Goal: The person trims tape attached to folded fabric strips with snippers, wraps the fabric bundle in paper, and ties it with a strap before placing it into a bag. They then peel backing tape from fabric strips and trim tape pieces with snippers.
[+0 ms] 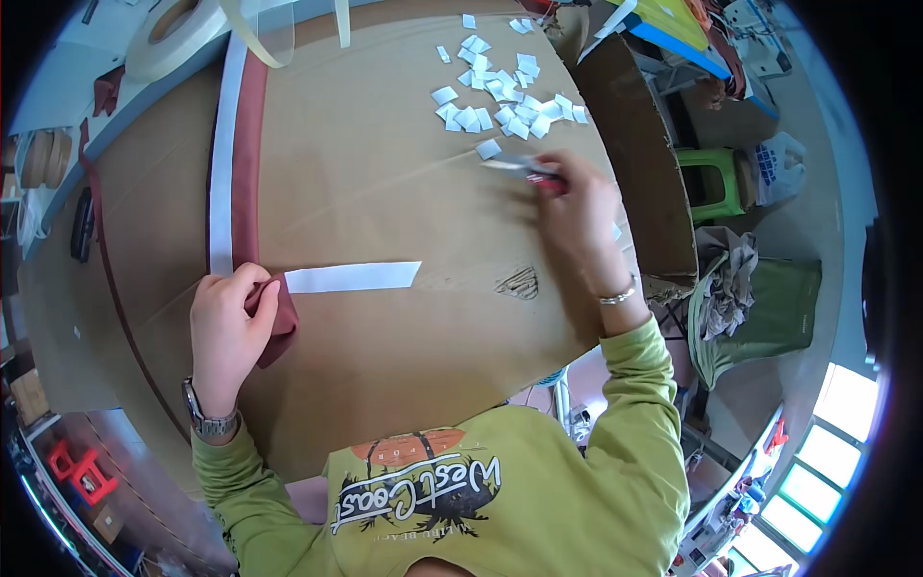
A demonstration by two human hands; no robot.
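My left hand (236, 322) pinches the lower end of a dark red fabric strip (248, 163), which runs up the cardboard-covered table with a white band (227, 154) along it. From under those fingers a white strip (356, 277) sticks out to the right, its end cut at a slant. My right hand (577, 202), somewhat blurred, is closed round the red handles of scissors (524, 166). The blades point left, just below a small white square (488, 149). Above them lie several more white pieces (500, 91).
Rolls of pale tape (178, 38) stand at the upper left. A black object (84, 224) lies at the left. Right of the table are an open cardboard box (639, 163), a green stool (710, 183) and a green chair (779, 313) with cloth on it.
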